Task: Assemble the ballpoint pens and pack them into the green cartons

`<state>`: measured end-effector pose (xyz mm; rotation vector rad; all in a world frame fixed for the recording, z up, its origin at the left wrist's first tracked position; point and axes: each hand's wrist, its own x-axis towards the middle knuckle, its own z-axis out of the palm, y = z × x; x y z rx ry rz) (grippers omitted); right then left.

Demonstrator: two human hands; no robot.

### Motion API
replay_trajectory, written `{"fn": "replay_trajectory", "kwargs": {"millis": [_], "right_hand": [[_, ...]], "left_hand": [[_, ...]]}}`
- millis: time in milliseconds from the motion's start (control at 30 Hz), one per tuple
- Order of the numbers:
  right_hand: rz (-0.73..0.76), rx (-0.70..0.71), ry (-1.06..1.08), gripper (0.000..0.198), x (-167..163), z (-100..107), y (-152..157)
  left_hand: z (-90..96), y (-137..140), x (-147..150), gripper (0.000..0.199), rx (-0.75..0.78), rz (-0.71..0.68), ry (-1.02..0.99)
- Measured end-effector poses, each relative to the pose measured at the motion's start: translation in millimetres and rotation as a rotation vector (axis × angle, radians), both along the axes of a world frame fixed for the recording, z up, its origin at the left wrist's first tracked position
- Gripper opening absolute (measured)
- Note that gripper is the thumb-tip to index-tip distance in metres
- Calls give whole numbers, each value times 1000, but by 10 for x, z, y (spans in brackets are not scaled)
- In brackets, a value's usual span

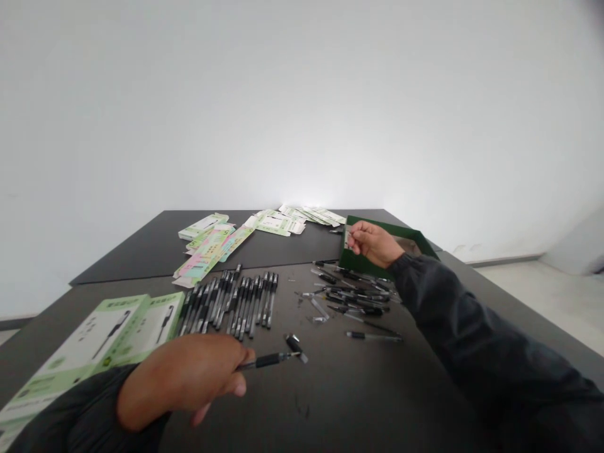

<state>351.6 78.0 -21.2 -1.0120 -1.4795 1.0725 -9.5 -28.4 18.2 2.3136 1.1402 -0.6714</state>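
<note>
My left hand (189,374), low in the view, is closed around an uncapped gel pen (267,360) with a black grip, its bare tip to the right. Close to that tip lies a black pen cap (293,343) with a clear end. My right hand (372,242) reaches over the near side of a green box (358,263), thumb and fingers pinched; what is between them is too small to make out. Below it, loose pens and pen parts (353,292) lie in a jumble. Capped pens (252,302) lie side by side in a row left of the middle.
Green and white pen boxes (117,327) stand at the left front, beside the row. Flattened cartons (207,248) are strewn across the back left, and more cartons (316,216) lie at the far edge. A single pen (375,336) lies apart on the dark table (358,402).
</note>
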Motion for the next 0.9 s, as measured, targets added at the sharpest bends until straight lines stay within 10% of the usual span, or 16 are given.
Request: {"fn": "replay_trajectory", "kwargs": {"millis": [333, 900], "right_hand": [[330, -156, 557, 29, -890, -265, -741], [187, -10, -42, 15, -1304, -564, -1093]], "left_hand": [[-4, 109, 68, 32, -49, -4, 91], [-212, 394, 141, 40, -267, -48, 157]]}}
